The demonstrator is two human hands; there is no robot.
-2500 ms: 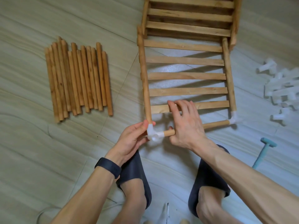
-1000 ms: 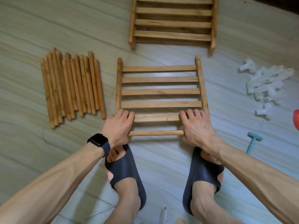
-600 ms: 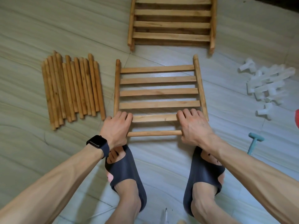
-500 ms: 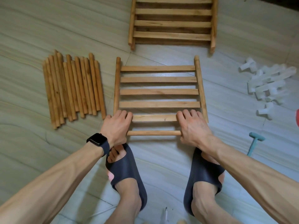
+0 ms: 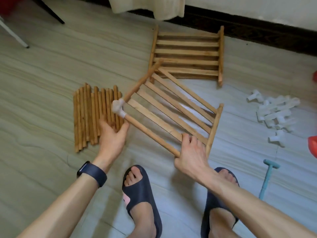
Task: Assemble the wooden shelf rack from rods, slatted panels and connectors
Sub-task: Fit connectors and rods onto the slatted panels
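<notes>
A slatted wooden panel (image 5: 171,107) is lifted and turned askew above the floor. A wooden rod (image 5: 151,133) runs along its near edge. A white corner connector (image 5: 118,107) joins that rod to the panel's left side rod. My right hand (image 5: 192,152) grips the rod's other end at the panel's near right corner, hiding the joint there. My left hand (image 5: 111,136) is spread open just under the rod near the white connector, thumb touching the rod, above the pile of loose rods (image 5: 92,115).
More slatted panels (image 5: 187,54) lie stacked by the dark skirting board. A heap of white connectors (image 5: 274,114) is on the right, beside a teal mallet (image 5: 267,179) and a red object (image 5: 313,146). My feet in dark slippers (image 5: 140,194) stand below the panel.
The panel lay flat with both hands pressing on its near corners. Now it is raised and rotated clockwise. My left hand has let go of its corner, baring the white connector.
</notes>
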